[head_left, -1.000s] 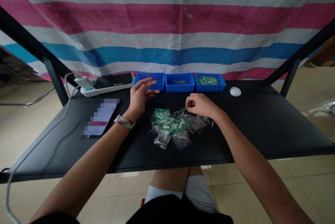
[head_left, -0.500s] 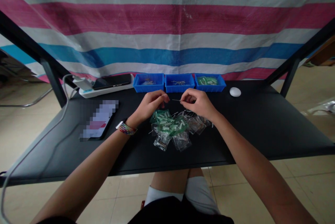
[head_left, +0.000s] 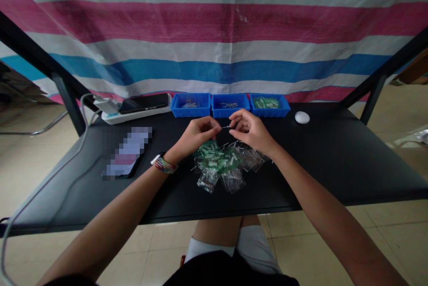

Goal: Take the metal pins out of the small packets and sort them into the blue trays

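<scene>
Above the far side of a loose pile, my left hand (head_left: 200, 132) pinches the left end of a thin metal pin (head_left: 226, 127) between thumb and fingertips. My right hand (head_left: 249, 129) is close by, thumb and index finger apart around the pin's right end; whether they touch it is unclear. Below both hands lie green packets (head_left: 219, 157) with small white pieces inside. Clear plastic bags (head_left: 233, 181) with small parts, and loose pins partly covered by the bags, surround them.
Behind my hands stand a left blue bin (head_left: 190, 112) with small parts, a middle blue bin (head_left: 230, 111) with metal pins, and a right blue bin (head_left: 270, 112) with green packets. A power strip (head_left: 133, 116), a phone (head_left: 129, 152) and a white mouse (head_left: 302, 117) are also on the black table (head_left: 334, 157).
My left hand has moved right and taken the pin's left end in a pinch. My right hand's thumb and index finger have spread apart around the other end.
</scene>
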`<state>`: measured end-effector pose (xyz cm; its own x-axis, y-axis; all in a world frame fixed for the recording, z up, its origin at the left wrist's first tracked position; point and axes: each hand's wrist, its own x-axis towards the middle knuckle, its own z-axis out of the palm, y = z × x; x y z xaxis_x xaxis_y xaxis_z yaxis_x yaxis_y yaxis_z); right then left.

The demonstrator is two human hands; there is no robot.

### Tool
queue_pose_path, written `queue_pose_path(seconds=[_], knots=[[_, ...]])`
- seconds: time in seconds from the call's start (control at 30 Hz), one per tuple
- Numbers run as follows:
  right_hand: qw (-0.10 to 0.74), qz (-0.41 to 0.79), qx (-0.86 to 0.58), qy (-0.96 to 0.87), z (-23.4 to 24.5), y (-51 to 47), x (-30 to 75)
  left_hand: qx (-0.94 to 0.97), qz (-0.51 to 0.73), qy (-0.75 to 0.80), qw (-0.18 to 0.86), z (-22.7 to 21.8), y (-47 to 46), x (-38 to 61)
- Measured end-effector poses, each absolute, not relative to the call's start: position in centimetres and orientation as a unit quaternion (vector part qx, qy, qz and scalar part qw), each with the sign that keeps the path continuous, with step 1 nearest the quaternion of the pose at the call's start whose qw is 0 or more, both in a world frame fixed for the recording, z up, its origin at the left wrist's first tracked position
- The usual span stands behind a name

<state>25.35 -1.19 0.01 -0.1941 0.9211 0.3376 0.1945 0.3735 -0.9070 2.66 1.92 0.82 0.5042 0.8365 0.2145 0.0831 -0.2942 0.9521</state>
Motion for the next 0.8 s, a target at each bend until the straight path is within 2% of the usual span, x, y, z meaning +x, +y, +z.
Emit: queue_pose_path(seconds=[0.3, 0.53, 0.67, 0.8], knots=[[0.483, 0.480, -0.422, -0.598, -0.1, -0.9, 25.0, 0.670, 0.425, 0.325, 0.515, 0.8, 1.9, 3.0], [0.521, 0.479, -0.408, -0.576, -0.7, -1.0, 23.6, 0.678, 0.420, 0.316, 0.513, 0.4, 2.0, 2.8], [0.564, 0.403, -0.426, -0.581, -0.7, 0.0, 24.3, 0.674, 0.419, 0.309, 0.525, 0.5, 2.0, 2.8], [0.593, 0.237, -0.485, -0.598, -0.2, 2.1, 26.0, 0.668, 0.413, 0.309, 0.536, 0.5, 2.1, 2.7]])
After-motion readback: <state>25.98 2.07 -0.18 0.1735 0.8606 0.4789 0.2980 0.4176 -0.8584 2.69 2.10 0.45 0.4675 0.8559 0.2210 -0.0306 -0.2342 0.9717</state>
